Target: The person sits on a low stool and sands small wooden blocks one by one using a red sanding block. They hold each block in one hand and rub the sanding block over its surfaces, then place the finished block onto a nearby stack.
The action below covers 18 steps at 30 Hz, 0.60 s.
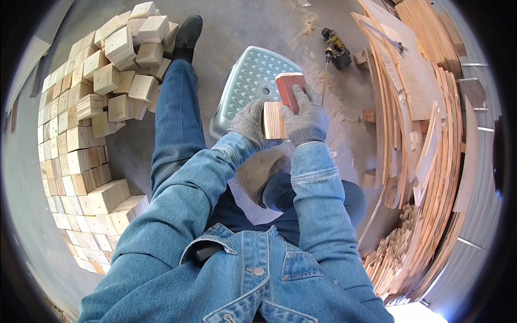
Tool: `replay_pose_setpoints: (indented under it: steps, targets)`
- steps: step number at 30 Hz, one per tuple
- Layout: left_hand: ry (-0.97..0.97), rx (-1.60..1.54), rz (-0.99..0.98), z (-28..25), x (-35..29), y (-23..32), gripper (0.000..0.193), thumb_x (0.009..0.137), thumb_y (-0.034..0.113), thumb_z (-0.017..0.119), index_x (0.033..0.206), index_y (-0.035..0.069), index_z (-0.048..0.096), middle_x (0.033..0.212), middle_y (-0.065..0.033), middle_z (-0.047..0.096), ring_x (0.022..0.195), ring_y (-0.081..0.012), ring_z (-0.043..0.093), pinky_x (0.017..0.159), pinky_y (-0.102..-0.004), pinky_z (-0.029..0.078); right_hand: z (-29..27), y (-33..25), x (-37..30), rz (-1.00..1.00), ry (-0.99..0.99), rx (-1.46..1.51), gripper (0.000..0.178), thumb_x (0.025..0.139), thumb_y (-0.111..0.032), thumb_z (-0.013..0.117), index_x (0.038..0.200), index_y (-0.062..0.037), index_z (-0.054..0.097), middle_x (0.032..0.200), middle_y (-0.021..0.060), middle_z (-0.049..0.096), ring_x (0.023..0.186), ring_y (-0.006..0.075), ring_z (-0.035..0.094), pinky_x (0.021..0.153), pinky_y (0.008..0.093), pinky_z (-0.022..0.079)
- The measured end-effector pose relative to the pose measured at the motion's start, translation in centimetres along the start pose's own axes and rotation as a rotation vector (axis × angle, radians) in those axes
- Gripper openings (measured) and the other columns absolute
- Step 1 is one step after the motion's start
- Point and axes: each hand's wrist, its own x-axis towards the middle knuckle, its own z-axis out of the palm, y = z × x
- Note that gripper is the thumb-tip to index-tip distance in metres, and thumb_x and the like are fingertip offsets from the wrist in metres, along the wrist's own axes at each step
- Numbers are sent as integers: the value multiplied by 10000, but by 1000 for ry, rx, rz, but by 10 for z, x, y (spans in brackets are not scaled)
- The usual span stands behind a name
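Observation:
My left hand (248, 124), in a grey knit glove, is closed round the left side of a small wooden block (275, 119) with a striped, layered grain facing me. In my gloved right hand (309, 117) is a sanding block (290, 89) with a brick-red face and a pale edge, gripped from its right side. The sanding block sits just above and beyond the wooden block; whether they touch I cannot tell. Both hands are over the near right part of a pale green plastic step stool (240, 86) with a dotted top.
At the left rises a big stack of wooden blocks (81, 137), loosely piled at its far end beside my outstretched leg. A yellow-and-black cordless drill (337, 51) lies on the floor among sawdust. Long boards (439, 145) and thin sticks (393, 247) line the right side.

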Motion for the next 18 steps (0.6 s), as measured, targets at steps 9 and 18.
replay_pose_setpoints:
  steps: [9,18]
  targets:
    - [33,-35,35,-6,-2,8,912,655,523,930,1377,142,524,1292,-179,624,1194,-398,642,1054,-494,525,-3,16,-122,-149,108,36,685,818,-318,845,1433,-84,657,1535,254,530,1334,450,571,1110,542,467]
    - [-1,0,-33,-4,-4,7,1030,628,552,940,1448,132,480,1365,-183,584,1275,-405,595,1108,-490,490,2,15,-101,-140,107,81,649,812,-270,845,1408,-79,671,1534,246,530,1343,432,569,1125,526,466]
